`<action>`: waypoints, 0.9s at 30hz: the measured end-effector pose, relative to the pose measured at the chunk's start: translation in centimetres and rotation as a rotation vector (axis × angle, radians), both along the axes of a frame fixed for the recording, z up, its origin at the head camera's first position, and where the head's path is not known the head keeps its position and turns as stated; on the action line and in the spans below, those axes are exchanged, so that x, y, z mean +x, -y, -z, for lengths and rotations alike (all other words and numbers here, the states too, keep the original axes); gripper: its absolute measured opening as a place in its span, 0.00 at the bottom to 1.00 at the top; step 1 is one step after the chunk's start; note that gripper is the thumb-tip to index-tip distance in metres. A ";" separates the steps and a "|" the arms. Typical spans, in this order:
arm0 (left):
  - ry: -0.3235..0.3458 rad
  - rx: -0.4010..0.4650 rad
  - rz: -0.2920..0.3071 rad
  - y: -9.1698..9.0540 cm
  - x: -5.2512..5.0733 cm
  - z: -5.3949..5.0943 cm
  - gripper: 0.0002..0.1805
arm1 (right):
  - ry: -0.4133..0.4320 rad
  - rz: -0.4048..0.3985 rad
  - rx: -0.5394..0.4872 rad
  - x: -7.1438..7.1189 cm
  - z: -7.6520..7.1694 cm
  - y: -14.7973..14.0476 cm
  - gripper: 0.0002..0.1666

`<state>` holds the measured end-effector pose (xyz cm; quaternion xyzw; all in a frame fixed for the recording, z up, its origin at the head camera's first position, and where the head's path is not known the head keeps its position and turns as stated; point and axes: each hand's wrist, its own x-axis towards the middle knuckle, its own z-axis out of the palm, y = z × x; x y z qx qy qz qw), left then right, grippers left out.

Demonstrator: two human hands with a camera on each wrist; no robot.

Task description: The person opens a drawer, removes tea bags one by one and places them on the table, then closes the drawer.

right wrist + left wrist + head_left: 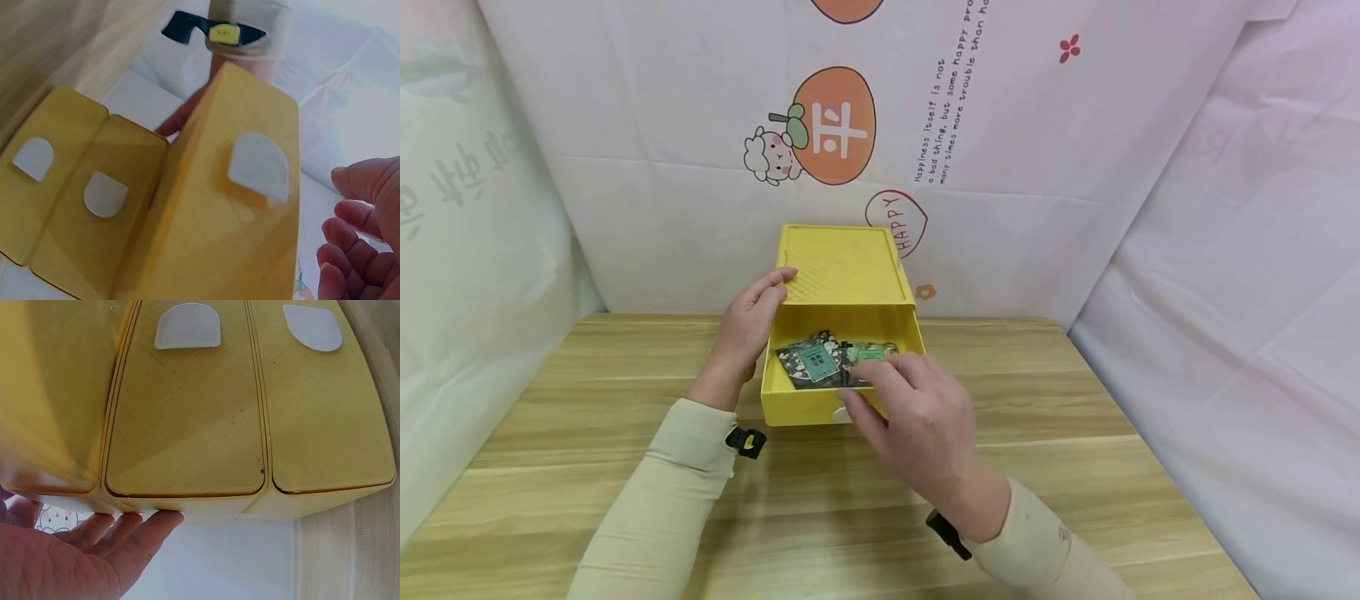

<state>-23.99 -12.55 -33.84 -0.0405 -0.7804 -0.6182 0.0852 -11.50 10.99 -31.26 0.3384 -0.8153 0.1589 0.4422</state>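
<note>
The left grip (747, 325), unclenched, touches the yellow drawer cabinet (846, 260); the right grip (928, 421), loose and empty, hovers near its open drawer (801, 408).

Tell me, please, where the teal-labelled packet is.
In the head view, the teal-labelled packet lies leftmost in the open drawer, beside the green packet.
</note>
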 end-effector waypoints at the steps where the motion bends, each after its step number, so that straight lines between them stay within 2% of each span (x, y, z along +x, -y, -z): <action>1: 0.001 0.001 -0.001 0.0 0.0 0.0 0.26 | 0.003 0.002 -0.003 -0.1 -0.3 -0.1 0.17; 11: 0.005 -0.011 0.003 0.1 0.0 0.0 0.26 | 0.027 0.040 0.000 -2.1 -2.4 -0.8 0.24; 14: 0.004 -0.011 0.005 0.1 0.0 0.0 0.26 | 0.063 0.059 0.013 -2.7 -2.9 -1.1 0.26; 20: 0.005 -0.009 0.006 0.1 0.1 -0.1 0.26 | 0.198 0.121 0.078 -3.8 -3.7 -1.5 0.31; 27: 0.002 -0.013 0.009 0.1 0.1 -0.1 0.26 | 0.446 0.179 0.191 -5.0 -4.6 -1.4 0.34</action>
